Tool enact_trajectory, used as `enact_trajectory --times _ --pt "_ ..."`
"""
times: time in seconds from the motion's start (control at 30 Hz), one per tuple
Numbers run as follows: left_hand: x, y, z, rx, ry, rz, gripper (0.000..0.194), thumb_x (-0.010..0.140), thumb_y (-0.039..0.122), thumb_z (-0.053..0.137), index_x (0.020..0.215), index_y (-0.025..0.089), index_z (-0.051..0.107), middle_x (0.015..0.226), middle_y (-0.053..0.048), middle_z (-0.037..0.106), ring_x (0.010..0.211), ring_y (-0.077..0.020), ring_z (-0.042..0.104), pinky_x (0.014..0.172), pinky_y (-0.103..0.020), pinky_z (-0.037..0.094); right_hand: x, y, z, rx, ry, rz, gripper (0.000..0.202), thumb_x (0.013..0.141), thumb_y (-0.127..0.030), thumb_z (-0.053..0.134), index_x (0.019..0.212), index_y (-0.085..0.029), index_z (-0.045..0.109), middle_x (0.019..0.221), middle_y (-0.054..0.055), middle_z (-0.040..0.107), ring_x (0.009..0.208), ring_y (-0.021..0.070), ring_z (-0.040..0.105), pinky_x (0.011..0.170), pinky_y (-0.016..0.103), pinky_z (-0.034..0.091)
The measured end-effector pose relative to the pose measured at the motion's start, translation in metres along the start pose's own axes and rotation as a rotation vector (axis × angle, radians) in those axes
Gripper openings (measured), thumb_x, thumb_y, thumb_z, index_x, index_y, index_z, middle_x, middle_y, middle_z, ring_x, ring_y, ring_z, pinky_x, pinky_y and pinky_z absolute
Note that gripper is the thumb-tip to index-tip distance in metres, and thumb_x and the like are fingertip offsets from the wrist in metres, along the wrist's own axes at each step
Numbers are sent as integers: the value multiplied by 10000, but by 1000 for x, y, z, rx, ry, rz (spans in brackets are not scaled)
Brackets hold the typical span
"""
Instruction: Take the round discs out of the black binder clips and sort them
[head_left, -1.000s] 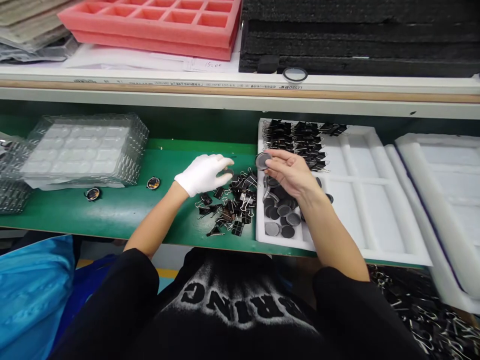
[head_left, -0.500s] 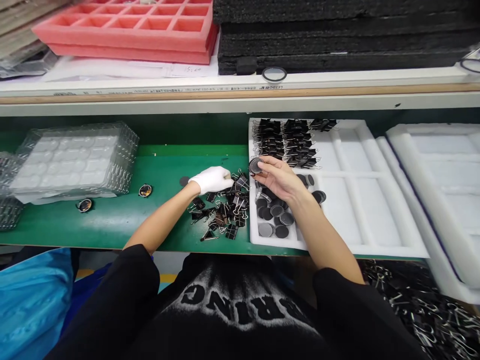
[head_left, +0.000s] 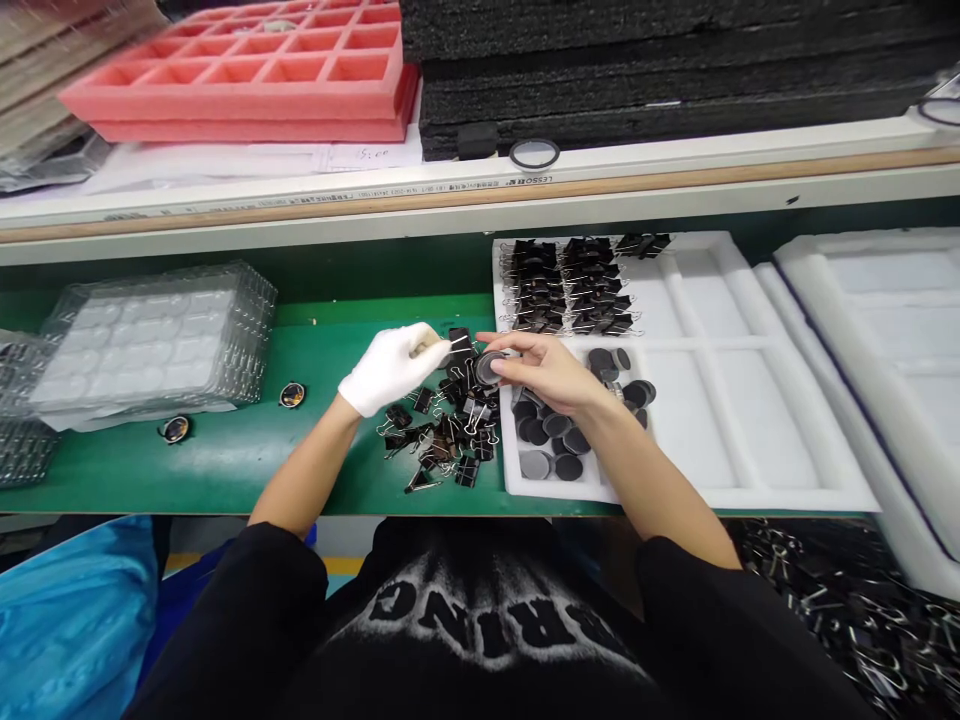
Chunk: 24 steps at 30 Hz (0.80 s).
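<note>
My left hand [head_left: 397, 366], in a white glove, pinches a black binder clip [head_left: 460, 343] above the green bench [head_left: 232, 455]. Between the bare fingers of my right hand [head_left: 541, 368] is a round grey disc [head_left: 490, 368], close to that clip. Below both hands lies a loose pile of binder clips [head_left: 446, 437]. Partly under my right forearm, a white foam tray [head_left: 772, 425] holds dark round discs [head_left: 557, 425] in its near left compartment. Rows of binder clips [head_left: 592, 285] fill part of the compartment behind them.
Clear plastic trays [head_left: 150, 340] are stacked at the left, near two small round pieces [head_left: 292, 394]. Red foam trays [head_left: 240, 100] and black foam sheets [head_left: 637, 70] sit on the shelf. More clips [head_left: 862, 620] lie at lower right.
My left hand has risen from the pile with a binder clip. My right hand has moved left and down with the disc, nearer my left hand. The view has tilted slightly.
</note>
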<state>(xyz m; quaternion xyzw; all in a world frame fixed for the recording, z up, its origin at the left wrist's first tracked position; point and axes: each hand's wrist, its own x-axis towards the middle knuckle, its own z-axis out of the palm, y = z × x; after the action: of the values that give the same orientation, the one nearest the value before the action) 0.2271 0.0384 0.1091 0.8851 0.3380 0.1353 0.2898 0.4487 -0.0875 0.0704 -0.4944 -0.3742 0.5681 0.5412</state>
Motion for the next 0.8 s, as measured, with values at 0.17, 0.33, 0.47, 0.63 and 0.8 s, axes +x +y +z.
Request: enact_trajectory --times 0.17,0.33,0.47,0.63,0.8 --pt "-12 8 19 -67 219 65 287 984 448 469 911 205 604 691 9 633 615 -131 554 654 -285 433 -1 7 13 47 -18 -86 327 720 -429 963 945 -248 809 959 30 787 794 156 732 743 331 663" --pt "-14 12 24 6 69 -43 274 870 495 574 815 235 508 594 37 507 547 -135 434 576 -295 332 -2 7 15 8 -53 -133 308 755 -438 939 958 -251 801 1044 36 779 813 163 727 745 347 672" --pt "-14 16 22 -106 17 -115 428 889 587 590 697 226 464 594 38 475 579 -119 400 562 -279 333 -4 5 14 -19 -67 -145 305 775 -433 926 971 -242 790 1069 48 777 836 162 728 733 325 648" --pt "-14 7 16 -200 -76 -223 435 884 632 645 874 198 651 752 -2 684 661 -138 557 596 -268 433 0 2 7 -21 96 -193 337 775 -451 926 973 -240 753 1161 64 779 964 185 730 753 316 625" --pt "-17 3 5 -250 -195 -217 435 911 613 656 942 183 717 779 -31 760 655 -144 641 570 -248 475 7 6 -1 29 186 -121 464 699 -513 963 985 -226 736 963 43 790 823 173 720 731 334 630"
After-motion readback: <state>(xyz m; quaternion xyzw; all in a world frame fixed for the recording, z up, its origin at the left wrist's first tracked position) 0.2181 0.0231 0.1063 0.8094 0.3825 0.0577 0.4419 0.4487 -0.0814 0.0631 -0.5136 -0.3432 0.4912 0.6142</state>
